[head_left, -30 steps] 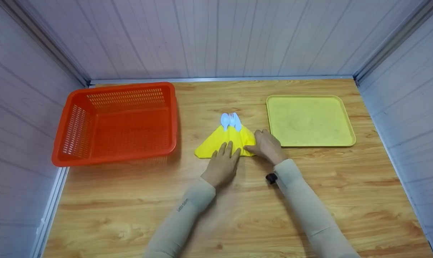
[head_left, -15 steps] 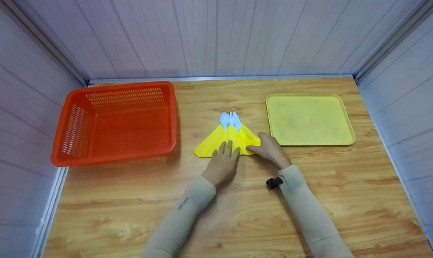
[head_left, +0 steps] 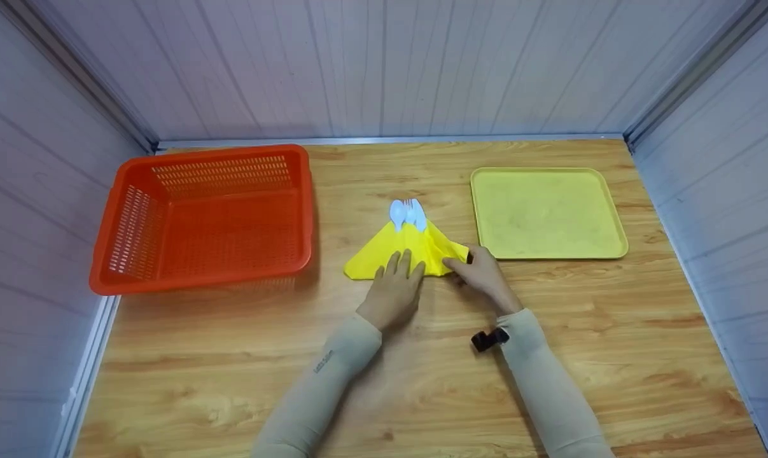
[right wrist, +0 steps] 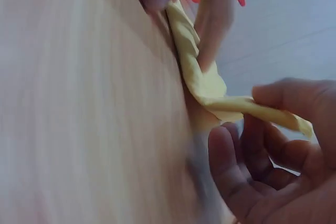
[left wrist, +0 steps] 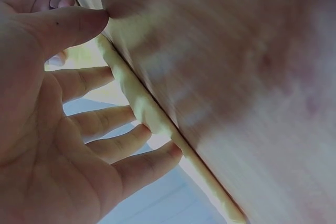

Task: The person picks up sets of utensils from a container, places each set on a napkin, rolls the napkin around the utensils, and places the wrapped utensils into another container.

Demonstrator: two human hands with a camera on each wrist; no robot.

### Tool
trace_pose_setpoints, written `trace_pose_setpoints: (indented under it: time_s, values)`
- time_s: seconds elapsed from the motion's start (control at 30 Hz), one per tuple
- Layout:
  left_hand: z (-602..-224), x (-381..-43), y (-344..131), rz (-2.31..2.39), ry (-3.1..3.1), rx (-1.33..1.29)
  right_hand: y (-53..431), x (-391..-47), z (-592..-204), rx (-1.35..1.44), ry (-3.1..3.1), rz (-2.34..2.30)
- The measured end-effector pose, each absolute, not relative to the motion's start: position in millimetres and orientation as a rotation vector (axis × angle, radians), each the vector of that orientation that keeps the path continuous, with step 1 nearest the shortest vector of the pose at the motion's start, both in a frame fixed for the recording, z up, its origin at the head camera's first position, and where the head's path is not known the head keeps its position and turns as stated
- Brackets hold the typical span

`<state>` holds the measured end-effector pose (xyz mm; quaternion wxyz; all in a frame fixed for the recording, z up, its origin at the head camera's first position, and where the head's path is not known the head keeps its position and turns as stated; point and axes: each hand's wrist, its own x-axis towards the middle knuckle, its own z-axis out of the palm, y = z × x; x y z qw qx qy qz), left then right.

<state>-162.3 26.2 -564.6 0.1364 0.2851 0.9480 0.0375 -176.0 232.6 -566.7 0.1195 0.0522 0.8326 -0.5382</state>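
Note:
A yellow napkin (head_left: 372,256), folded to a rough triangle, lies mid-table. Out of its top poke the heads of a pale blue spoon (head_left: 397,211), fork (head_left: 410,214) and knife (head_left: 420,215); their handles are hidden in the cloth. My left hand (head_left: 391,298) rests with fingers extended on the napkin's front part; in the left wrist view its fingertips (left wrist: 172,149) touch the cloth's thick edge. My right hand (head_left: 483,275) pinches the napkin's right corner between thumb and fingers. The right wrist view has this corner (right wrist: 273,115) lifted off the table.
An orange-red plastic basket (head_left: 307,210) with slotted walls stands on the left of the wooden table (head_left: 384,394). To the right lies a pale yellow tray (head_left: 549,213), just behind my right hand. Panelled walls (head_left: 384,70) close in the back and both sides.
My right hand has drawn the napkin's right corner outward and slightly toward me, unfolding it a little. My left hand stays in place on the cloth.

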Motion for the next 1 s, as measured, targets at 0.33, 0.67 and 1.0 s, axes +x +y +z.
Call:
trace_pose_setpoints:
  time_s: [0.33,0.67,1.0]
  values:
    - [-564,-164,29,0.102,2.694,0.780,215,-175,-572,0.084,2.399,-1.792]
    - [-566,-164,29,0.075,2.699,0.770,205,-177,-572,0.074,2.372,-1.840]
    - [-565,-164,28,0.070,2.738,0.784,193,-181,-572,-0.009,2.573,-1.623]
